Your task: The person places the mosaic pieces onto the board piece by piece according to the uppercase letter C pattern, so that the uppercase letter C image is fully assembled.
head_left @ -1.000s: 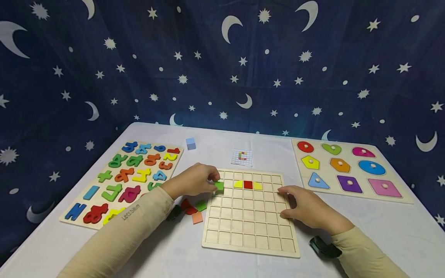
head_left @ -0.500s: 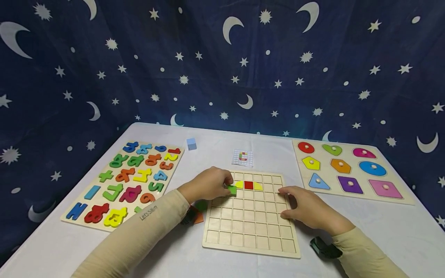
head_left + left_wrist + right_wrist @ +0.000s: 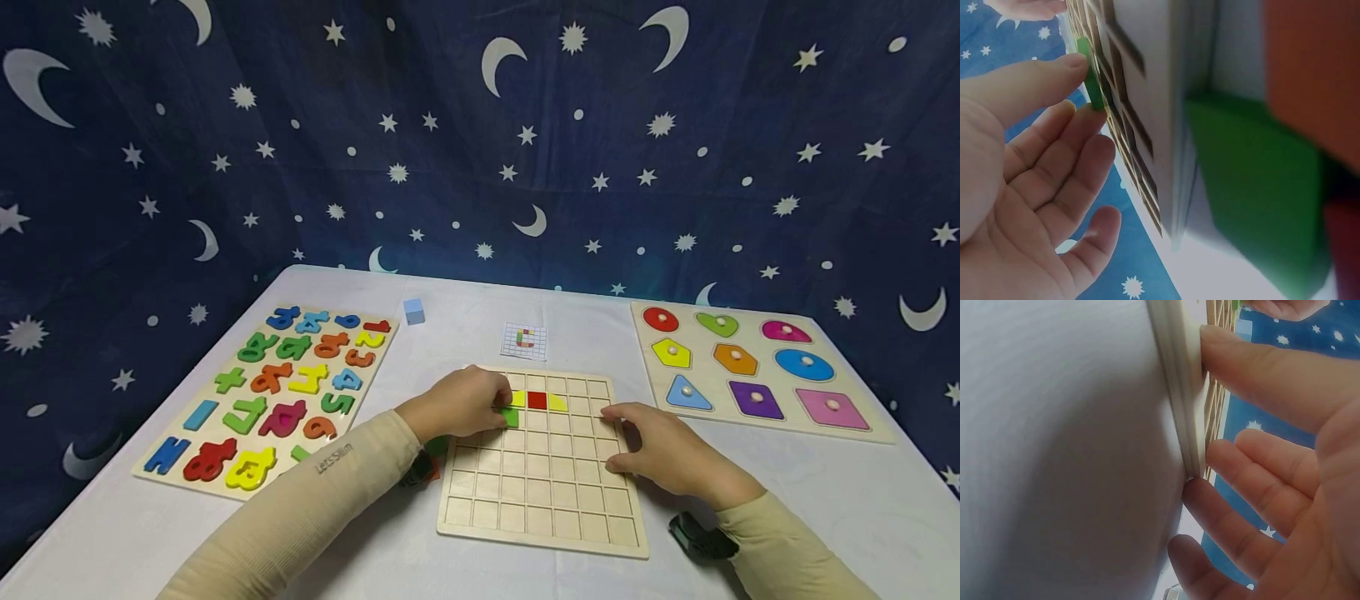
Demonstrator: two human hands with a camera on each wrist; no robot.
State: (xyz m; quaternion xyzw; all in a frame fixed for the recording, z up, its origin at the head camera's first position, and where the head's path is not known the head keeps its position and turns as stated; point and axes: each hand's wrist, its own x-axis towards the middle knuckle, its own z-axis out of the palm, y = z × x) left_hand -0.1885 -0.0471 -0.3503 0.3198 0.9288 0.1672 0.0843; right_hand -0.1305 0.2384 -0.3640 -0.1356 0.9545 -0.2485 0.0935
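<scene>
With thumb and fingertips, my left hand (image 3: 463,404) pinches a green square tile (image 3: 511,417) at the wooden grid board (image 3: 540,492). In the left wrist view the tile (image 3: 1090,75) stands on edge-on view against the grid, thumb on one end. Just above it lie a red square tile (image 3: 537,401) and a yellow curved-edge piece (image 3: 557,403) to its right; another yellow piece (image 3: 518,399) is partly covered by the fingers. My right hand (image 3: 667,454) touches the board's right edge, thumb and fingers spread along it, as the right wrist view also shows.
A small printed pattern card (image 3: 524,342) lies behind the board, a blue cube (image 3: 414,312) to its left. A number puzzle (image 3: 300,392) lies left, a knobbed shape puzzle (image 3: 757,367) right. Loose green (image 3: 1254,194), orange (image 3: 1313,75) and red (image 3: 1344,237) pieces lie beside the board.
My left hand has carried the green tile rightward from the board's left edge to just below the left yellow piece. The right hand has stayed at the board's right edge.
</scene>
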